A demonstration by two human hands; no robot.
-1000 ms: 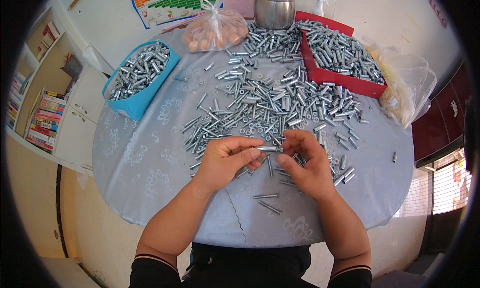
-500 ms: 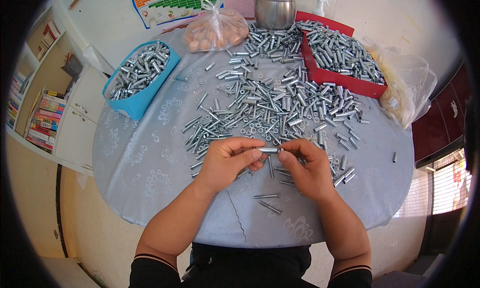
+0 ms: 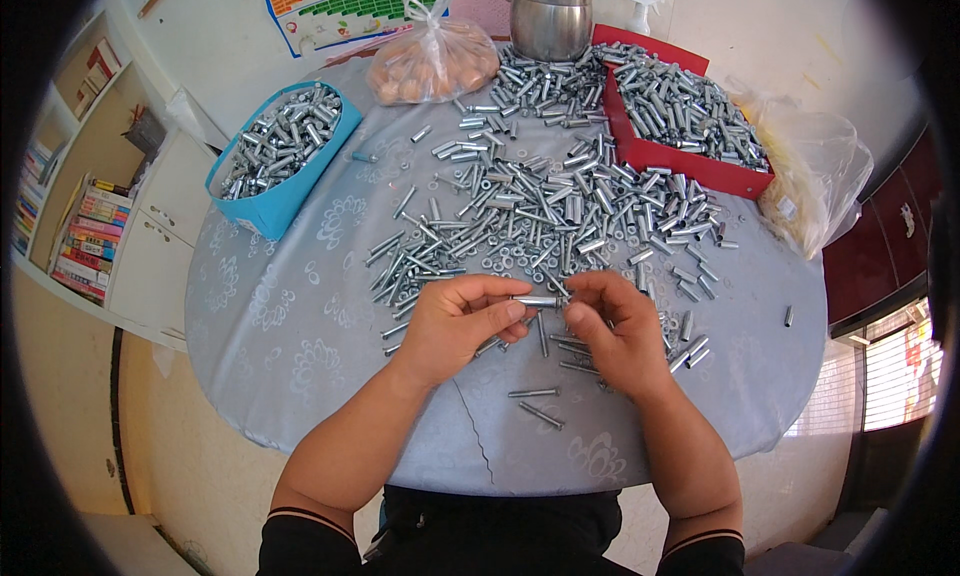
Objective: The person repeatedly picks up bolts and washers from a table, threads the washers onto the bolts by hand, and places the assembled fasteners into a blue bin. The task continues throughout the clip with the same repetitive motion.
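Over the near middle of the table, my left hand pinches a short shiny metal sleeve anchor between thumb and fingers, and it lies level, pointing right. My right hand is at the anchor's right end, thumb and forefinger curled close to it. Whether those fingertips hold a small part is hidden. Just beyond my hands spreads a heap of loose bolts, metal sleeves, nuts and washers. Two long bolts lie nearer me, between my forearms.
A blue box of metal fasteners stands at the left, a red box of them at the far right. Behind are a tied bag of brown round items, a steel pot and a clear plastic bag. A bookshelf stands left.
My right fingertips have shifted slightly right, away from the anchor's end, uncovering more of it. My left hand keeps its hold in nearly the same place.
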